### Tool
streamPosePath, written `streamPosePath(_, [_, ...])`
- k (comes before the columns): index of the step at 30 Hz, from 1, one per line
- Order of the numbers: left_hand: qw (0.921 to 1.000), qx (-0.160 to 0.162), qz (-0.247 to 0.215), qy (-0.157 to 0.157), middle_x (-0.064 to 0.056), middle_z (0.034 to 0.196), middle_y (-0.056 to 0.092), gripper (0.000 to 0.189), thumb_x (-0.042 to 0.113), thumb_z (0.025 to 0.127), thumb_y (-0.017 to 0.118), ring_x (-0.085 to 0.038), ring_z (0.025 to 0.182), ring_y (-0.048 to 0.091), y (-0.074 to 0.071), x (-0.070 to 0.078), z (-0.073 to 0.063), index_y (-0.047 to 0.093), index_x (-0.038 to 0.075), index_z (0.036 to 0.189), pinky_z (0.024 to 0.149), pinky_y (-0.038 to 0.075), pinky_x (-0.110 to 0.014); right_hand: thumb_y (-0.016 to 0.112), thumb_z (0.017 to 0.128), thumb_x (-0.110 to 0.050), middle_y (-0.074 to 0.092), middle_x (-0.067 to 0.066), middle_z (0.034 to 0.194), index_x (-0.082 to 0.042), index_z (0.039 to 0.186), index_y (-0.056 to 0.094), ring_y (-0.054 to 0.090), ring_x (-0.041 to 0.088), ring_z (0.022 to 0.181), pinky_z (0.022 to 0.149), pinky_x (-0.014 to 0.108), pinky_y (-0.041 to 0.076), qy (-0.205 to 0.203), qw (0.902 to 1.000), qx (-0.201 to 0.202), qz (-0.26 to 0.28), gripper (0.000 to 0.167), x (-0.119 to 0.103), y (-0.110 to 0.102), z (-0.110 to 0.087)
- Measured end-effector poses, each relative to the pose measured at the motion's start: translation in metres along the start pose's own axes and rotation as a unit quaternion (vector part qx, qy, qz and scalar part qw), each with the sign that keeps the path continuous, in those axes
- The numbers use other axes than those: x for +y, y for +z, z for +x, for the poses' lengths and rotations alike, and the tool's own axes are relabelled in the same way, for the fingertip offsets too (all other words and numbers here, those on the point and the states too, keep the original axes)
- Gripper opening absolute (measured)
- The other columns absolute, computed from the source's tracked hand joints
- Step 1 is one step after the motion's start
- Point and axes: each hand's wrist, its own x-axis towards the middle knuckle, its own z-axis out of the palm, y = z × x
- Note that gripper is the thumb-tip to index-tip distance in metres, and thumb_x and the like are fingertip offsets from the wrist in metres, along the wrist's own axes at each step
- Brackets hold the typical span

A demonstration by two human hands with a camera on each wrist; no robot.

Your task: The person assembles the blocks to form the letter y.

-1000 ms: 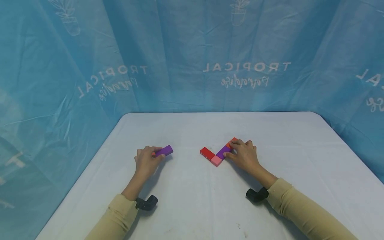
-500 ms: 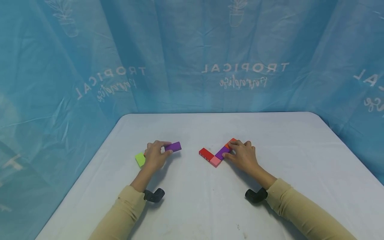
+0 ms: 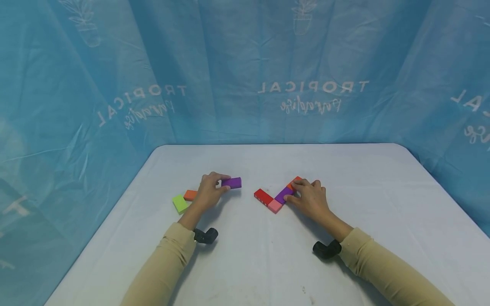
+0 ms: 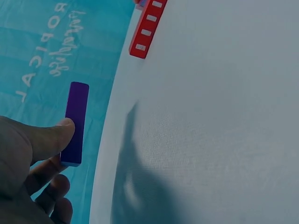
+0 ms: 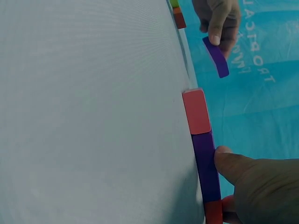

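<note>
My left hand holds a small purple block between thumb and fingers, raised over the white table with its shadow below. The left wrist view shows the thumb pressed on the face of this narrow oblong block. On the table lies a V of blocks: a red one with white marks along its side, a pink one at the corner, then a second purple one and an orange-red one. My right hand grips this last arm, thumb against the purple block, fingers at the orange-red one.
A lime green block and an orange block lie on the table left of my left hand. The white table meets a blue printed curtain behind. Black wrist-worn devices project from both cuffs.
My left hand has moved right and farther away with the purple block, uncovering the green and orange blocks. The right hand and the V of blocks stay put.
</note>
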Motion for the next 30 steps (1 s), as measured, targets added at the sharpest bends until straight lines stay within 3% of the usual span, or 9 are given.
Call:
streamPosePath(14, [0.9990, -0.046, 0.001, 0.003, -0.009, 0.124, 0.058, 0.034, 0.016, 0.087, 0.066, -0.028, 0.115, 0.047, 0.010, -0.002, 0.015, 0.063, 0.015, 0.121, 0.093, 0.045, -0.042, 0.073, 0.078, -0.041, 0.058, 0.011, 0.130, -0.010, 0.127, 0.060, 0.046, 0.038, 0.106, 0.079, 0.048, 0.037, 0.004, 0.9999, 0.002, -0.010, 0.060, 0.000, 0.001, -0.001])
streamPosePath(30, [0.9957, -0.084, 0.000, 0.041, -0.011, 0.119, 0.060, 0.033, 0.013, 0.086, 0.066, -0.029, 0.110, 0.047, 0.022, -0.003, 0.028, 0.065, 0.012, 0.119, 0.093, 0.041, -0.043, 0.072, 0.079, -0.043, 0.058, 0.010, 0.130, -0.010, 0.127, 0.060, 0.046, 0.037, 0.104, 0.078, 0.046, 0.035, 0.004, 1.0000, 0.002, -0.001, 0.060, 0.002, 0.000, 0.000])
